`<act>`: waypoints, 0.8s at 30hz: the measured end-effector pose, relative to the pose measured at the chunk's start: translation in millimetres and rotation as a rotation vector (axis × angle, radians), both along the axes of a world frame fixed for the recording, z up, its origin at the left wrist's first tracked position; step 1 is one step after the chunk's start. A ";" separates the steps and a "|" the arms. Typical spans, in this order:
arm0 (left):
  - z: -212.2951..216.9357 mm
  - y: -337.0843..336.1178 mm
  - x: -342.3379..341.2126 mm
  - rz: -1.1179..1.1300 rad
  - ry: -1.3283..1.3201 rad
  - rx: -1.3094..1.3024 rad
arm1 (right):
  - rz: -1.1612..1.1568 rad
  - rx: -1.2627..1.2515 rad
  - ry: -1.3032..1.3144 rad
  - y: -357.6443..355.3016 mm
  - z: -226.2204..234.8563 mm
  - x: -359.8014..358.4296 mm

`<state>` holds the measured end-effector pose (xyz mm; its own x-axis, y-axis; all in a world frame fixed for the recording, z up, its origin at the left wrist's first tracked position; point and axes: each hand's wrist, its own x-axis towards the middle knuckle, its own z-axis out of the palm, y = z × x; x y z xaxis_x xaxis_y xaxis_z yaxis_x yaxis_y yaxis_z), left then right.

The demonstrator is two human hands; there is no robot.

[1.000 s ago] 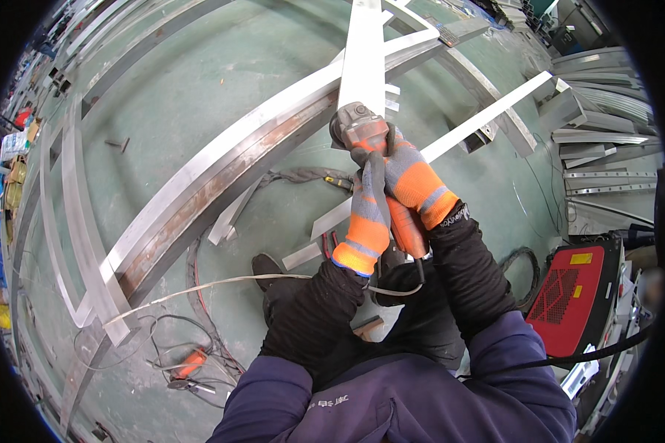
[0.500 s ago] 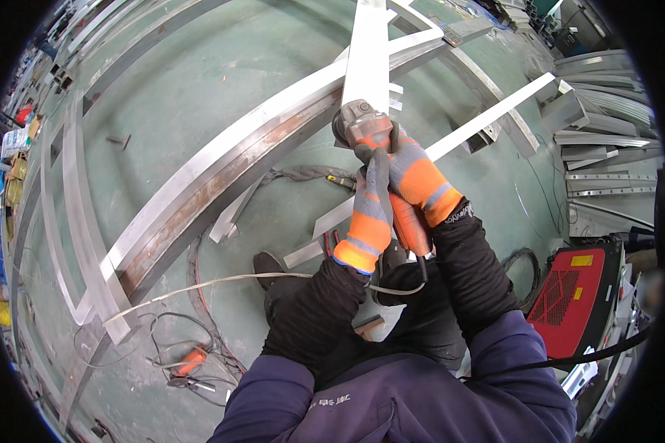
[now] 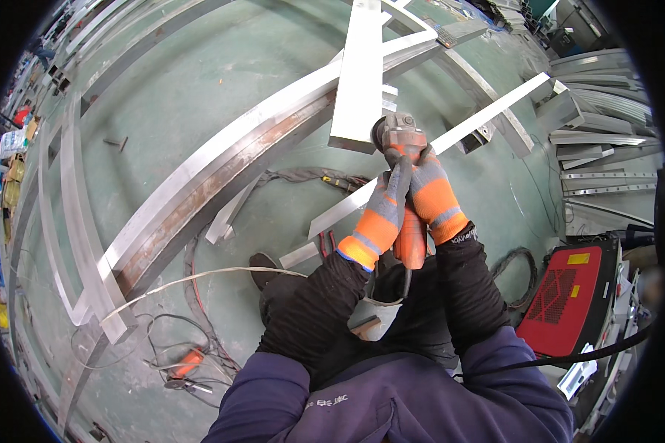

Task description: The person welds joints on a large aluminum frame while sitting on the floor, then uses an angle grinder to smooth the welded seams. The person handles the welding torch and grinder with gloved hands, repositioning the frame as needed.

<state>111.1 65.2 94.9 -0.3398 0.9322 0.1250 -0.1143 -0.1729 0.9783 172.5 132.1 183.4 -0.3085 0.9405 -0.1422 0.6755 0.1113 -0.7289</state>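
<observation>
Orange-bodied angle grinder (image 3: 403,159), gripped by both gloved hands, left hand (image 3: 380,214) and right hand (image 3: 432,196) closed around its body, has its head at the end of the flat steel bar (image 3: 358,74); judged risk: the disc could catch the bar's edge and kick back towards the person

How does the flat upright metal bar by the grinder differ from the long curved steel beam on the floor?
The flat pale metal bar is straight, clean and bright, and its end sits beside the orange angle grinder gripped by the left hand and right hand. The long curved steel beam bends across the green floor, with rusty brown staining along its face. Both are silvery metal sections.
</observation>
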 end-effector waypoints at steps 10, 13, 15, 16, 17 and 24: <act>20.4 -5.5 0.1 -0.066 -0.714 -0.072 | 0.021 0.022 -0.064 -4.0 -1.4 -8.3; 23.3 -6.2 0.5 -0.057 -0.587 -0.121 | 0.077 0.050 -0.051 -4.6 0.1 -1.4; 21.7 -4.7 3.7 -0.019 -0.592 -0.141 | 0.132 0.052 0.012 -1.0 -2.9 2.7; 20.4 -3.9 4.4 0.001 -0.592 -0.149 | 0.161 0.054 0.045 0.4 -3.4 2.8; 18.3 -2.8 4.6 0.003 -0.610 -0.125 | 0.158 0.056 0.052 0.9 -2.5 1.6; 13.6 -0.6 -2.8 0.112 -0.542 -0.134 | 0.214 -0.009 0.192 7.4 -9.9 -11.6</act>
